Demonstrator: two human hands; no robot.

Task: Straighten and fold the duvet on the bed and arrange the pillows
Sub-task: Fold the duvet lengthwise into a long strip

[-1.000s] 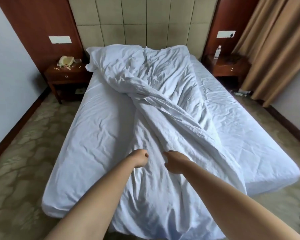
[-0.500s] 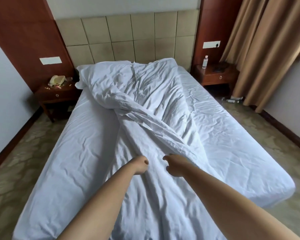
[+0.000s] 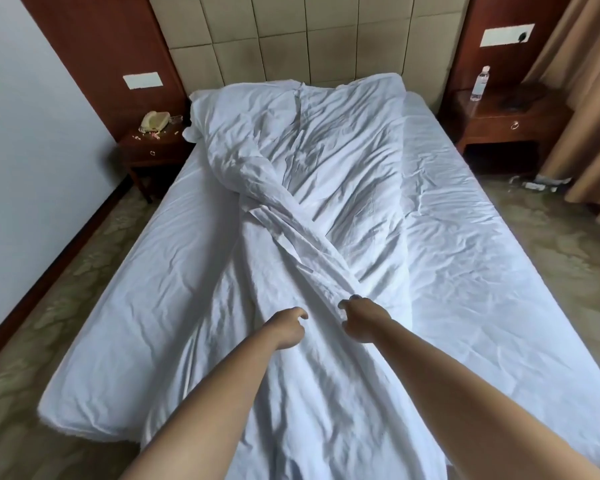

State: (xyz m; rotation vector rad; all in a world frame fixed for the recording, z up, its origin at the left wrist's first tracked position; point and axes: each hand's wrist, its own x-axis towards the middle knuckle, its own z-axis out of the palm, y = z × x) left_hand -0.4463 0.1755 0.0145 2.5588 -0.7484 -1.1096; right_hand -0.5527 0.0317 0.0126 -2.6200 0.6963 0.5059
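Crumpled white cotton duvet (image 3: 312, 174) lies bunched along the middle of the white-sheeted bed (image 3: 492, 258), broad and rumpled up by the padded beige headboard (image 3: 291, 39), then twisting into a rope-like ridge that runs diagonally down towards the foot, where its loose end spills over the near edge. A corner of what may be a white pillow (image 3: 196, 102) pokes out at the top left, mostly buried under the duvet.

From the foot of the bed the person reaches forward with both bare arms. The right hand (image 3: 359, 318) has its fingers curled round the lower end of the twisted ridge, gripping the cloth. The left hand (image 3: 286, 327) sits just beside it, fingers curled, touching the fabric; whether it actually pinches any cloth I cannot tell from here.

The step looks like untwisting and spreading the duvet, and it seems barely begun. To do it well, I would say each hand needs its own edge or corner, not the same bundle: find the hem, draw the hands well apart to open the twist, then lift and shake so the cloth falls flat across the full width before any folding.

A beige telephone (image 3: 155, 121) rests on the left wooden nightstand (image 3: 146, 150), a clear plastic bottle (image 3: 478, 83) on the right one.
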